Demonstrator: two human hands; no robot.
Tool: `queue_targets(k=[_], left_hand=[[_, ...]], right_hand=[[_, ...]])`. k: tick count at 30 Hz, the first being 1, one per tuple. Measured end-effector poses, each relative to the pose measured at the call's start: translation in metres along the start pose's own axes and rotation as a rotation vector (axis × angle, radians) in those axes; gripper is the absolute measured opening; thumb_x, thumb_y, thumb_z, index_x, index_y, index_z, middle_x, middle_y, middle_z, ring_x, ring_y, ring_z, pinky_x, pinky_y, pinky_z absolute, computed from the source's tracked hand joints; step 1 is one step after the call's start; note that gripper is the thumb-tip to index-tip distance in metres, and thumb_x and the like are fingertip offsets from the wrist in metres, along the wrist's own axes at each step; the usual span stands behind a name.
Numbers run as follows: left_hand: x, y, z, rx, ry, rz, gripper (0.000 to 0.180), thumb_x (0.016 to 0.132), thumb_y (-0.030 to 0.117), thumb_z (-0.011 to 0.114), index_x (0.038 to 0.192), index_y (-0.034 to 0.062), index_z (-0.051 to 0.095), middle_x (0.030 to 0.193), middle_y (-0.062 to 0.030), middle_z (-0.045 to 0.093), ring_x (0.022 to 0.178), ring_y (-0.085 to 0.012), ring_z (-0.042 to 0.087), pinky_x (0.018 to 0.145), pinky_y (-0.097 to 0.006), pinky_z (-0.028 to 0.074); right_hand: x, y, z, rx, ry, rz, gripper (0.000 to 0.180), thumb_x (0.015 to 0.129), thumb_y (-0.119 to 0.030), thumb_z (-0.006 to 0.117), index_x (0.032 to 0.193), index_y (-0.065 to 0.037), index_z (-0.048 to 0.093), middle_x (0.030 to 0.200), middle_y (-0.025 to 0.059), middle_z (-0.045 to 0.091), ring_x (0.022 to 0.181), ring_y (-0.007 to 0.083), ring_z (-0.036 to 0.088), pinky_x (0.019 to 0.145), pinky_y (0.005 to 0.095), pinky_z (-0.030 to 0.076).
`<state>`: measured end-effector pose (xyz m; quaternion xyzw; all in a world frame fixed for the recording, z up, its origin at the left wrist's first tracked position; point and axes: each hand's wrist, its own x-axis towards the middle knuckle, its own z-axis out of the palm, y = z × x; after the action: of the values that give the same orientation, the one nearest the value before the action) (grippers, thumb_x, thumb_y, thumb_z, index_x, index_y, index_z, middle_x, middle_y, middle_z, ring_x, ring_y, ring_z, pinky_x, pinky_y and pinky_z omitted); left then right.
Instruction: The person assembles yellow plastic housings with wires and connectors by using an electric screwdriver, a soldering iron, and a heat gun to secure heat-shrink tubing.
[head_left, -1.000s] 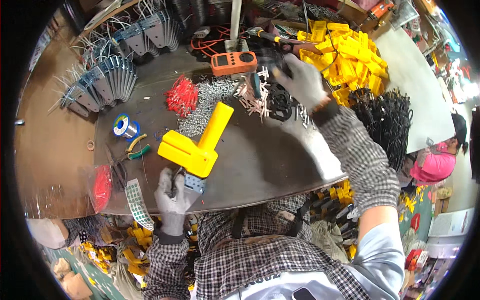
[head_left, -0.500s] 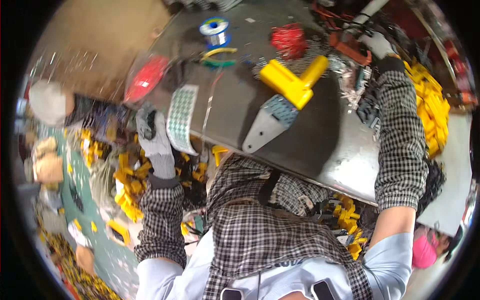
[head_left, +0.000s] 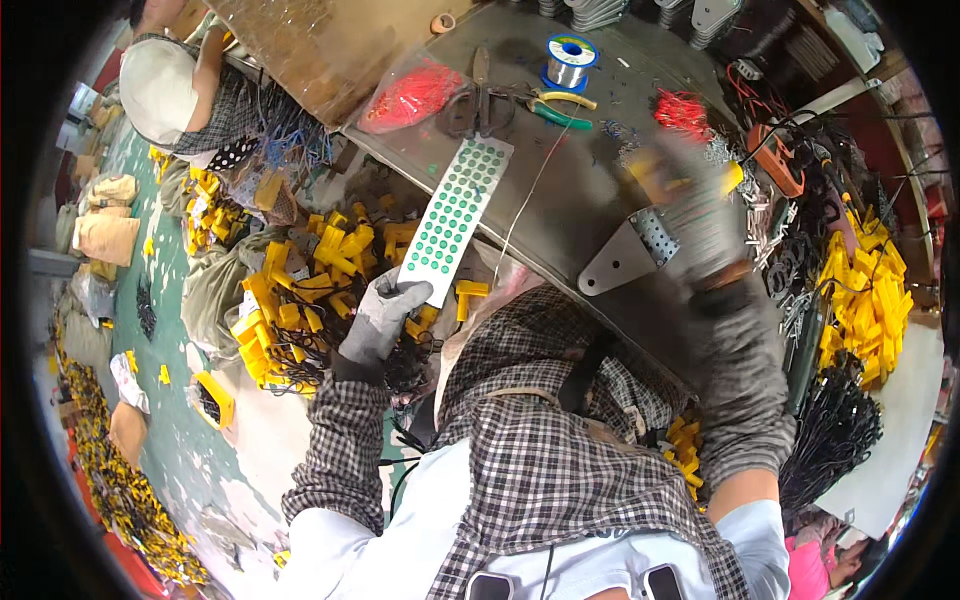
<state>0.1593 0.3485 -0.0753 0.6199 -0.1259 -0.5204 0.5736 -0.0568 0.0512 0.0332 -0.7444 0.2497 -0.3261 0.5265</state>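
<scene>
My left hand (head_left: 385, 315), in a grey glove, is below the table's edge and pinches the lower end of a white sheet of green round stickers (head_left: 455, 210) that hangs over that edge. My right hand (head_left: 690, 215), also gloved and blurred by motion, is closed over a yellow plastic housing (head_left: 652, 172) on the dark metal table (head_left: 560, 200). Yellow shows on both sides of the glove. A grey triangular metal plate (head_left: 615, 265) with a perforated end sticks out from under that hand toward me.
On the table lie a solder spool (head_left: 570, 52), a red bag (head_left: 410, 95), dark shears (head_left: 478, 98), green-handled pliers (head_left: 555, 105), red wire bits (head_left: 682, 110) and an orange meter (head_left: 775, 160). Yellow parts (head_left: 865, 290) and black cable bundles (head_left: 835, 430) are at right. A person in a white cap (head_left: 160, 85) sits upper left.
The view has swung left and down. My left hand rose to the sticker sheet's lower end. My right hand came back from the far clutter onto the yellow housing.
</scene>
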Motion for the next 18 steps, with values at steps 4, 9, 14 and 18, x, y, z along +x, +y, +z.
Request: queue_targets(k=[4, 9, 14, 18], left_hand=[[-0.008, 0.028, 0.036, 0.003, 0.035, 0.212, 0.035, 0.084, 0.01, 0.07, 0.115, -0.0024, 0.06, 0.1, -0.0053, 0.068, 0.095, -0.0119, 0.063, 0.087, -0.026, 0.047], [-0.019, 0.041, 0.049, 0.256, 0.212, 0.321, 0.026, 0.087, 0.009, 0.066, 0.108, -0.0052, 0.061, 0.098, -0.0068, 0.067, 0.09, -0.0114, 0.063, 0.082, -0.025, 0.049], [-0.016, 0.025, 0.034, 0.677, 0.323, 0.494, 0.032, 0.087, 0.009, 0.066, 0.113, -0.0082, 0.06, 0.094, -0.0114, 0.067, 0.087, -0.0111, 0.062, 0.08, -0.026, 0.049], [-0.013, 0.033, 0.039, 0.341, 0.189, 0.351, 0.033, 0.088, 0.011, 0.065, 0.115, -0.0074, 0.059, 0.1, -0.0079, 0.066, 0.089, -0.0107, 0.061, 0.083, -0.026, 0.049]], right_hand=[[-0.02, -0.005, 0.12, -0.427, -0.451, -0.446, 0.017, 0.086, -0.026, 0.065, 0.095, -0.013, 0.067, 0.096, 0.0075, 0.063, 0.09, 0.0277, 0.062, 0.075, 0.04, 0.052], [-0.022, -0.003, 0.158, -0.801, -0.58, -0.479, 0.017, 0.084, -0.024, 0.063, 0.095, -0.011, 0.064, 0.092, 0.0078, 0.06, 0.088, 0.0272, 0.062, 0.072, 0.0397, 0.053], [-0.027, -0.011, 0.167, -0.831, -0.521, -0.569, 0.017, 0.078, -0.015, 0.06, 0.088, -0.001, 0.061, 0.091, 0.015, 0.06, 0.084, 0.0304, 0.062, 0.067, 0.0394, 0.053], [-0.019, 0.008, 0.154, -0.391, -0.37, -0.27, 0.016, 0.078, -0.015, 0.063, 0.088, -0.003, 0.065, 0.079, 0.012, 0.064, 0.073, 0.0247, 0.065, 0.062, 0.036, 0.052]])
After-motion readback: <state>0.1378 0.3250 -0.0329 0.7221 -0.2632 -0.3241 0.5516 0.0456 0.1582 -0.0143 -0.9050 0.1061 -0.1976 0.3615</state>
